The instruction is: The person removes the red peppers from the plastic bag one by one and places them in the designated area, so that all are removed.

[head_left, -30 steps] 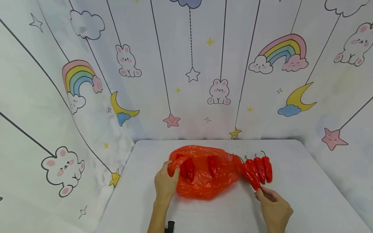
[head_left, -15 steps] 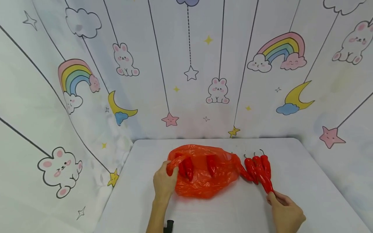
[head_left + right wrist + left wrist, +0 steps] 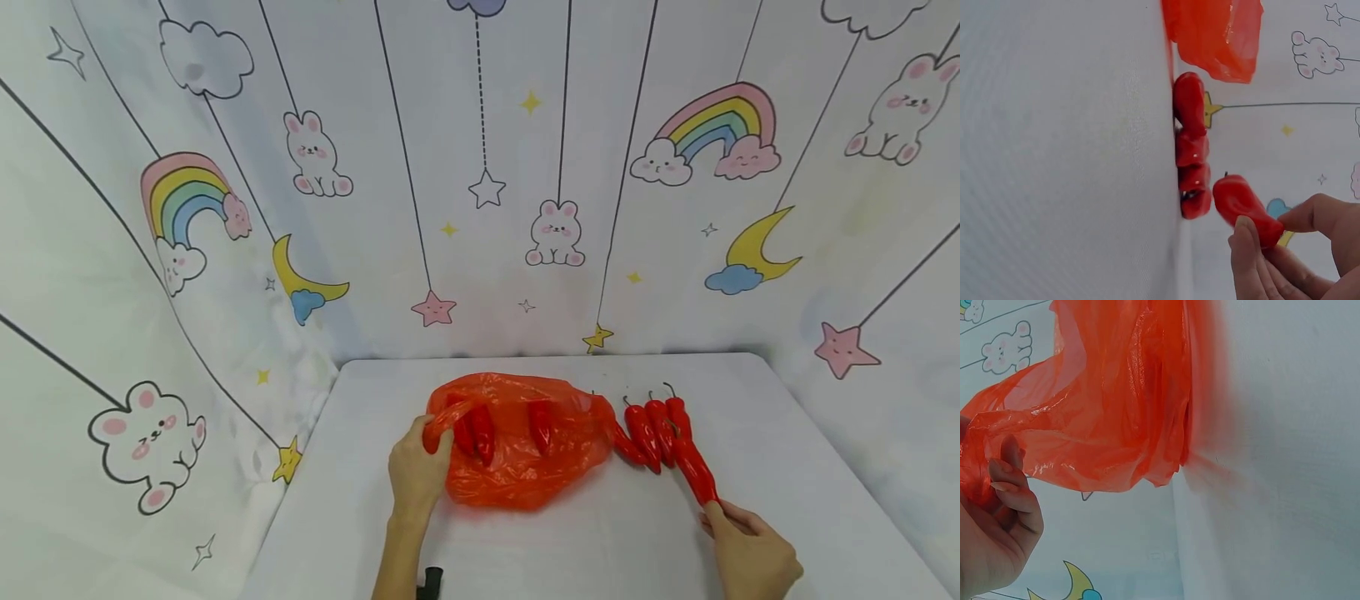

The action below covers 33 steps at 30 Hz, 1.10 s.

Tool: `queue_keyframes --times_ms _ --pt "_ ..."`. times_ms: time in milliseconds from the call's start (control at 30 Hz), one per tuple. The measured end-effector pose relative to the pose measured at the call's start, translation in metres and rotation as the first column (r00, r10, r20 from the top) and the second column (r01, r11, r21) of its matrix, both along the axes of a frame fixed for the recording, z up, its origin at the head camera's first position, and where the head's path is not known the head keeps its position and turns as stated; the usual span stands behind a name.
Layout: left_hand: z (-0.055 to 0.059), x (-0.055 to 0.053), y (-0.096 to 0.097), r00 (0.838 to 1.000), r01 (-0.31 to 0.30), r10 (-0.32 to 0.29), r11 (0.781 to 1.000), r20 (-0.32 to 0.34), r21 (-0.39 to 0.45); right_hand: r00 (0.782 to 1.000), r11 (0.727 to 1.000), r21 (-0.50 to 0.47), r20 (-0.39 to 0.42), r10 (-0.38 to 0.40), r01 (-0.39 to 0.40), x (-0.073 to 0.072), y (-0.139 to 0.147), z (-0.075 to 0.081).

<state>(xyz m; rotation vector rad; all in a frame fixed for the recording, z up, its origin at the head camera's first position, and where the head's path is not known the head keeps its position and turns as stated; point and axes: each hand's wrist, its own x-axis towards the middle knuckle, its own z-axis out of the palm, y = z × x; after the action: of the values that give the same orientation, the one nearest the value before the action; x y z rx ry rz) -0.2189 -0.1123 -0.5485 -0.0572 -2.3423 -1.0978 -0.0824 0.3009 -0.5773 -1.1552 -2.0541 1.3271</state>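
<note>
Pepper (image 3: 696,473) held clear of bench (image 3: 540,554), right of bag (image 3: 517,485).
Right hand (image 3: 756,552): grip pinching pepper at its near tip, just nearside of four peppers (image 3: 642,435) laid in a row on bench. Left hand (image 3: 417,468): grip clasping bag's left edge; three peppers (image 3: 484,435) show in bag, toward its left and middle.

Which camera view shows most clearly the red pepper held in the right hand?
The right wrist view: the held pepper looks largest there, beside the other peppers, one end in the right hand. The head view shows it smaller, overlapping another pepper; the left wrist view does not show it.
</note>
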Motion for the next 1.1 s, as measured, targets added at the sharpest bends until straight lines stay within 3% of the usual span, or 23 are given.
queue_keyframes --times_ms 133,300,533,767,1100 --pt "0.000 0.000 -0.001 1.000 0.003 -0.003 1.000 0.008 0.000 1.000 1.000 0.002 0.005 -0.009 0.009 -0.001 0.000 -0.003" --pt "0.001 0.001 -0.002 1.000 0.014 -0.014 1.000 0.024 0.004 0.997 1.000 0.020 0.081 -0.010 0.008 -0.001 0.003 -0.008" --pt "0.001 0.002 -0.003 1.000 0.030 -0.030 1.000 0.010 -0.001 0.990 0.999 0.019 0.135 0.033 -0.036 -0.004 0.009 -0.016" --pt "0.002 0.003 -0.003 0.999 0.036 -0.036 0.999 0.002 -0.001 0.973 0.995 -0.017 0.207 0.098 -0.097 -0.006 0.014 -0.019" --pt "0.000 0.001 -0.002 0.999 0.036 -0.036 0.999 -0.004 -0.002 0.948 0.992 -0.019 0.293 0.125 -0.125 -0.005 0.018 -0.013"
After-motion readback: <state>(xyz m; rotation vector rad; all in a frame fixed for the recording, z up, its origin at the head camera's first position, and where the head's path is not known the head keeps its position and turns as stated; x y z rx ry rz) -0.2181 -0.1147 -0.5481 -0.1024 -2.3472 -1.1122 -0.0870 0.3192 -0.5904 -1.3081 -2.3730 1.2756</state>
